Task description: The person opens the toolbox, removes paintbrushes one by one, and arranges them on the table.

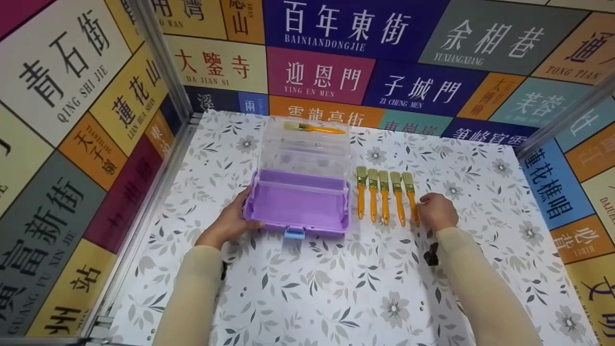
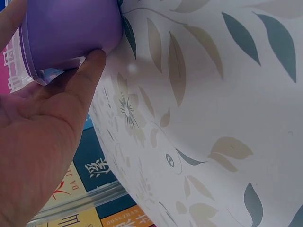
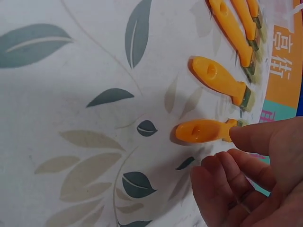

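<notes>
A purple plastic box [image 1: 298, 204] lies open, its clear lid [image 1: 307, 156] tipped back and a light blue latch [image 1: 294, 233] at the front. My left hand [image 1: 233, 221] grips the box's left end. In the left wrist view, its thumb [image 2: 92, 71] presses the purple wall. Several paintbrushes [image 1: 384, 192] with orange handles and pale bristles stand in a row right of the box, bristles away from me. At the rightmost paintbrush [image 3: 201, 131], my right hand [image 1: 438, 211] has its thumb right by the handle's neck, fingers loosely bent beside it. Another paintbrush [image 1: 319, 128] lies in the lid.
A white tabletop [image 1: 326, 298] with a leaf and flower print lies under everything. Panels with coloured blocks of lettering [image 1: 319, 77] rise at the back and both sides, with metal posts [image 1: 166, 62] at the corners.
</notes>
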`<state>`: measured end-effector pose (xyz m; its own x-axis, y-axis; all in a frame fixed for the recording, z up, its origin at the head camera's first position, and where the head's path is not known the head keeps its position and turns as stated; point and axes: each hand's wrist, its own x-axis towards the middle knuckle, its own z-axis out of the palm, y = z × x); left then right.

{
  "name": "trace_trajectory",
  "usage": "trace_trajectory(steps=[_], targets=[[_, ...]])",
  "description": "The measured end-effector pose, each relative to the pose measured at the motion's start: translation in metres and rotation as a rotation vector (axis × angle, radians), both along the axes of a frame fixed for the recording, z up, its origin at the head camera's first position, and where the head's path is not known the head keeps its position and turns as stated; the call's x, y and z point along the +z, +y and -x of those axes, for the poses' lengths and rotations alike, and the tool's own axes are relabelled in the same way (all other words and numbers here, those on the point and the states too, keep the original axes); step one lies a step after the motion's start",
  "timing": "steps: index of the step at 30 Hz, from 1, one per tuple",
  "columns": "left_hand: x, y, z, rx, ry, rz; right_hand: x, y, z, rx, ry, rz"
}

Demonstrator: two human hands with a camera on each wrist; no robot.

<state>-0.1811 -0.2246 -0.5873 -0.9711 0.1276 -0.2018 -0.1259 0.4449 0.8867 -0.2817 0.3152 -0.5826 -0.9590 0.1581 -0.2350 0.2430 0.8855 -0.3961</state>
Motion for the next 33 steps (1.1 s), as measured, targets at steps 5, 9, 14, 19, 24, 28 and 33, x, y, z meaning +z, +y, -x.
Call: trace_trajectory(steps=[5, 9, 14, 19, 24, 28, 33], targets=[[0.0, 0.001, -0.001, 0.001, 0.0, -0.015, 0.011, 0.0, -0.012, 0.026, 0.042, 0.008], [0.001, 0.0, -0.002, 0.006, 0.002, -0.011, 0.02, -0.001, -0.025, 0.097, 0.112, 0.034], [0.001, -0.001, -0.002, 0.007, 0.006, -0.008, 0.029, -0.007, -0.045, 0.186, 0.215, 0.059], [0.001, -0.002, -0.002, -0.001, 0.011, -0.008, 0.036, -0.016, -0.069, 0.24, 0.268, 0.086], [0.001, 0.0, -0.001, -0.003, 0.01, -0.002, 0.045, -0.026, -0.088, 0.279, 0.328, 0.101], [0.001, 0.0, 0.0, 0.005, 0.003, -0.009, 0.056, -0.035, -0.099, 0.31, 0.388, 0.088], [0.002, 0.001, -0.002, 0.009, -0.021, 0.009, 0.068, -0.046, -0.112, 0.333, 0.456, 0.09]])
